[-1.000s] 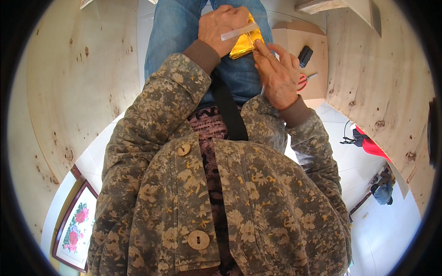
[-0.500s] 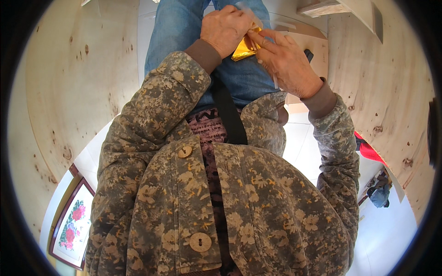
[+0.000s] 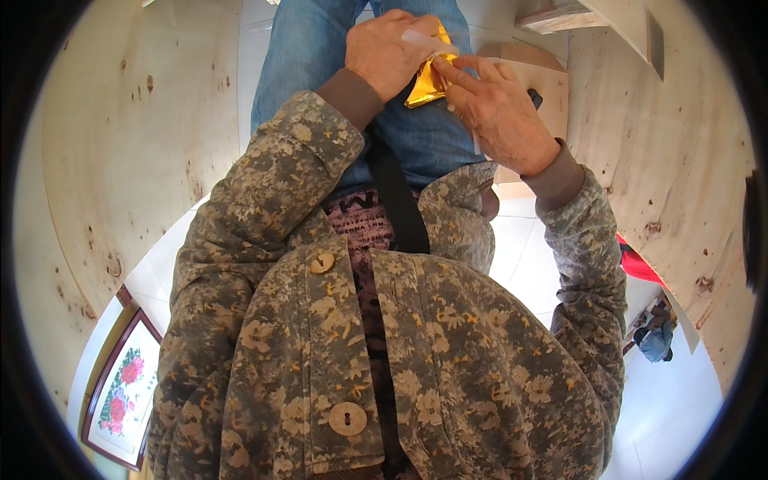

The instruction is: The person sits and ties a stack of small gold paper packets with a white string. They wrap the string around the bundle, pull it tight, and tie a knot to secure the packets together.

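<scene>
You are bringing both hands closer together than a second ago: your left hand (image 3: 392, 50) is closing around the gold foil packet (image 3: 426, 82), while your right hand (image 3: 500, 112) is pinching its clear strip (image 3: 432, 42) above your jeans (image 3: 320, 48). A cardboard box (image 3: 538, 80) is sitting just behind, a framed flower picture (image 3: 128, 388) well apart.

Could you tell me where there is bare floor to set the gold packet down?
Pale floor lies bare right of the jacket, before the red object. Up by the cardboard box it is crowded: left hand and right hand hold the gold packet.
</scene>
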A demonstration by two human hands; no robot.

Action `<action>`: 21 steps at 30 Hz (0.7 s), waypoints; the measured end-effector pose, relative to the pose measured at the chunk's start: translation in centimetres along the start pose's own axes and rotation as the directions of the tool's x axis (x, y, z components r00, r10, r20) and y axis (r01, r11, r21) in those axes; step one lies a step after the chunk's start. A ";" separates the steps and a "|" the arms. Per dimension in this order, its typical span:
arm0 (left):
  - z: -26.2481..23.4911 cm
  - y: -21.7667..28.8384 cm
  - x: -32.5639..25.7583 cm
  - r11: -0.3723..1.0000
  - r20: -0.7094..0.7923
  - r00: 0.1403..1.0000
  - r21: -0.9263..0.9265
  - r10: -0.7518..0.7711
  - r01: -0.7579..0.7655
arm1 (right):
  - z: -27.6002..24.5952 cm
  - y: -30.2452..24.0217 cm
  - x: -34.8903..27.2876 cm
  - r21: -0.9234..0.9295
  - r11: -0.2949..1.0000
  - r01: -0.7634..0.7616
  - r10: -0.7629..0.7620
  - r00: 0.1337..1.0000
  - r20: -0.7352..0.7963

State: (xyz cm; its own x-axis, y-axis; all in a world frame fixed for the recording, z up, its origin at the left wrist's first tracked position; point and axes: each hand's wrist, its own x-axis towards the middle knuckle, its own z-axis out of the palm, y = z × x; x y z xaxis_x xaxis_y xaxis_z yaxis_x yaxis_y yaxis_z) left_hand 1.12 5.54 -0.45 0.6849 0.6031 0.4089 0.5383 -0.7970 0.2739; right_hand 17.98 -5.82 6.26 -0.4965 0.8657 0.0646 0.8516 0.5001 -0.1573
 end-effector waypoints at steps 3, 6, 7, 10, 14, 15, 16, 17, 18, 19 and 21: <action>-0.6 0.0 -0.2 0.983 0.063 0.990 -0.127 -0.124 0.132 | 0.0 -0.1 -0.1 0.020 1.000 -0.009 0.009 1.000 -0.001; -0.9 -0.1 -0.2 0.970 -0.184 0.982 -0.229 0.037 -0.080 | -0.1 -0.2 -0.3 0.030 0.999 -0.021 0.021 1.000 0.006; -1.1 -0.1 -0.4 0.970 -0.170 0.985 -0.233 0.033 -0.072 | -0.1 -0.2 -0.3 0.034 0.999 -0.019 0.019 1.000 0.002; -1.4 -0.3 -1.1 0.963 -0.139 0.990 -0.263 0.025 -0.061 | -0.1 -0.2 -0.3 0.035 0.999 -0.021 0.021 1.000 -0.011; -1.8 -0.6 -1.9 0.942 -0.112 0.990 -0.313 0.087 -0.118 | -0.3 -0.3 -0.2 0.078 0.997 -0.029 0.029 1.000 -0.009; -1.8 -0.7 -2.0 0.936 -0.106 0.988 -0.323 0.112 -0.140 | -0.3 -0.3 -0.2 0.084 0.996 -0.032 0.033 0.999 -0.011; -1.8 -0.8 -2.0 0.932 -0.105 0.984 -0.318 0.146 -0.172 | -0.2 -0.3 -0.1 0.084 0.996 -0.030 0.031 0.999 -0.018; -1.7 -0.8 -2.0 0.927 -0.107 0.979 -0.317 0.176 -0.202 | -0.2 -0.3 -0.1 0.079 0.996 -0.026 0.028 0.999 -0.021; -1.7 -1.0 -1.9 0.921 -0.108 0.973 -0.316 0.205 -0.229 | -0.2 -0.3 -0.1 0.089 0.996 -0.029 0.031 0.999 -0.020; -1.6 -1.1 -1.8 0.914 -0.108 0.964 -0.308 0.242 -0.263 | -0.2 -0.3 -0.1 0.095 0.995 -0.031 0.032 0.999 -0.015; -1.5 -1.6 -1.5 0.897 -0.106 0.945 -0.296 0.311 -0.328 | -0.2 -0.3 -0.2 0.101 0.994 -0.033 0.034 0.999 -0.007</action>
State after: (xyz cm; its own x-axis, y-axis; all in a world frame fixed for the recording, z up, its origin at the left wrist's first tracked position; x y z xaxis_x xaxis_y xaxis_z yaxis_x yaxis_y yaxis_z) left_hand -1.52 5.82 -0.18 0.7621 0.3185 0.5637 0.1128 -0.9226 0.3688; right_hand 17.87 -6.11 6.47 -0.4660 0.8823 0.0665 0.8462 0.4664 -0.2577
